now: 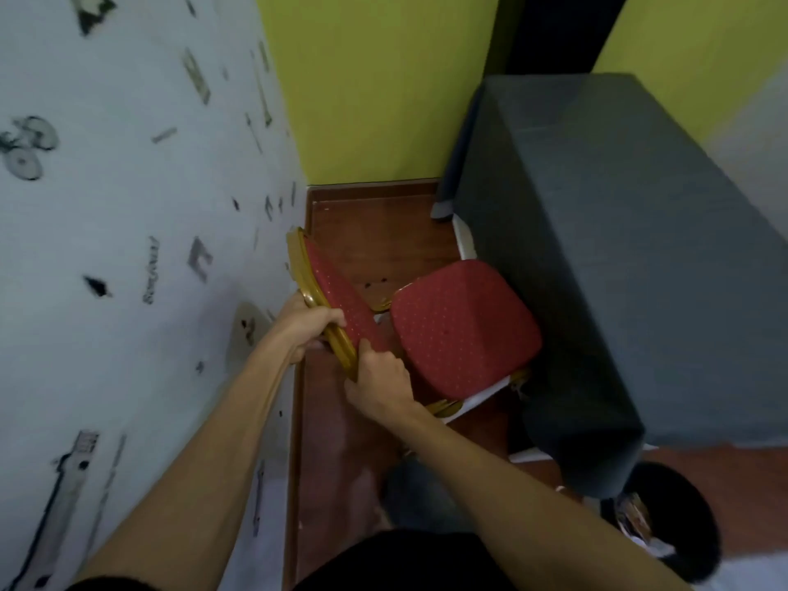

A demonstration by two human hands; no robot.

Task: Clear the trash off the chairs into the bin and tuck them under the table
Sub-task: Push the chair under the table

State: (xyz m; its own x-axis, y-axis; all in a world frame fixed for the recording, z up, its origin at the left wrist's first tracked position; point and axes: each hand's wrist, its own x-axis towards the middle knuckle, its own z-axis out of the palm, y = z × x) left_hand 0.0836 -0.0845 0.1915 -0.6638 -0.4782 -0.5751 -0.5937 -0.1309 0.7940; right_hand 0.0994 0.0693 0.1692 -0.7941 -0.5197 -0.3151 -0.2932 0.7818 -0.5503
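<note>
A red-cushioned chair [464, 330] with a gold frame stands between the wall and the table [597, 232], which is draped in grey cloth. The seat's right side reaches just under the cloth's edge, and no trash shows on the seat. My left hand [305, 324] grips the gold rim of the chair's backrest [328, 279] near its top. My right hand [379, 383] holds the same rim lower down. A black bin [678, 522] with wrappers inside sits on the floor at the lower right.
A white patterned wall [128, 249] runs close along the left, a yellow-green wall [375, 87] stands behind. Brown floor [375, 241] shows in the narrow gap beyond the chair. My knee [422, 492] is below the chair.
</note>
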